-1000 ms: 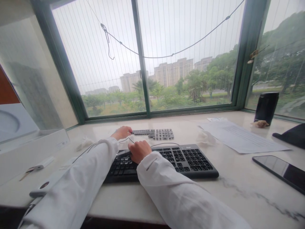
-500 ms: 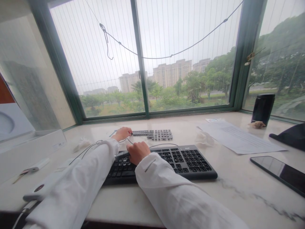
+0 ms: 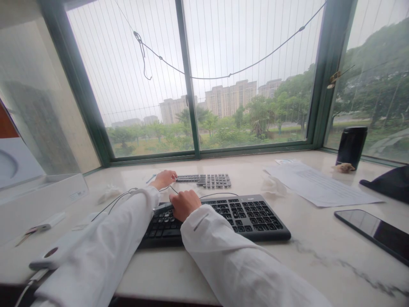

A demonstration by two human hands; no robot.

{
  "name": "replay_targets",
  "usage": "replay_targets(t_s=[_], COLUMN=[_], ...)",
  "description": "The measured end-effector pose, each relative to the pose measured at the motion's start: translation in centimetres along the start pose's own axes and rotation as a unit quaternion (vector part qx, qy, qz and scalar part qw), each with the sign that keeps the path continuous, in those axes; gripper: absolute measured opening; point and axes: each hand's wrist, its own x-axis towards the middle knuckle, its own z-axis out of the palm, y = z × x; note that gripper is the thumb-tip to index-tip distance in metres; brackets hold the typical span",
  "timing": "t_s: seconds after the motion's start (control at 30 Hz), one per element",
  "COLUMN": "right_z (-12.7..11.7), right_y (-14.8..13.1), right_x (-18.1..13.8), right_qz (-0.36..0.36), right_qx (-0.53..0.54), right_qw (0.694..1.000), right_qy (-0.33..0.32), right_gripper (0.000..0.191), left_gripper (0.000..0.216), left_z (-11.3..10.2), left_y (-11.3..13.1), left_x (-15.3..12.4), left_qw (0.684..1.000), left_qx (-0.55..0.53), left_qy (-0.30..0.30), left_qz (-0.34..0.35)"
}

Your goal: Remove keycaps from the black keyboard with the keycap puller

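A black keyboard (image 3: pixel 260 221) lies on the marble surface, many of its key places without caps on the right side. My right hand (image 3: pixel 185 204) is closed over its upper left part, fingers curled down; what they hold, if anything, is hidden. Behind the keyboard lie loose dark keycaps (image 3: pixel 214 181), set out in rows. My left hand (image 3: pixel 163 179) reaches to the left end of those rows, its fingertips pinched together. Whatever sits between them is too small to name. White sleeves cover both forearms, and the left one hides the keyboard's left end.
To the right lie a phone (image 3: pixel 373 232), printed paper (image 3: pixel 319 183) and a dark cylinder (image 3: pixel 351 147). Crumpled clear plastic (image 3: pixel 274 186) rests by the paper. On the left are a white box (image 3: pixel 47 198), keys (image 3: pixel 32 232) and a cable (image 3: pixel 118 200). A window (image 3: pixel 249 106) stands behind.
Both hands stay almost in place, the left at the keycap rows and the right on the keyboard. The whole view has shifted very slightly.
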Motion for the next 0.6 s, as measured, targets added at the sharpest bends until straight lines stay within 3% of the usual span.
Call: replay_targets(t_s=[0.33, 0.47, 0.6], right_z=[-0.1, -0.1, -0.1], right_y=[0.2, 0.5, 0.6], right_x=[0.0, 0.1, 0.3], right_qz=[0.001, 0.015, 0.062], right_qx=[-0.008, -0.010, 0.034], right_qw=[1.000, 1.000, 0.996], right_qy=[-0.003, 0.014, 0.061], right_gripper=[0.022, 0.021, 0.021], left_gripper=[0.022, 0.024, 0.033], left_z=[-1.5, -3.5, -5.7], left_y=[0.1, -0.2, -1.0], left_x=[-1.1, -3.0, -6.2], left_qw=[0.999, 0.998, 0.996], left_qx=[-0.026, -0.051, -0.087], left_qy=[0.022, 0.031, -0.005], left_qz=[-0.010, -0.005, 0.013])
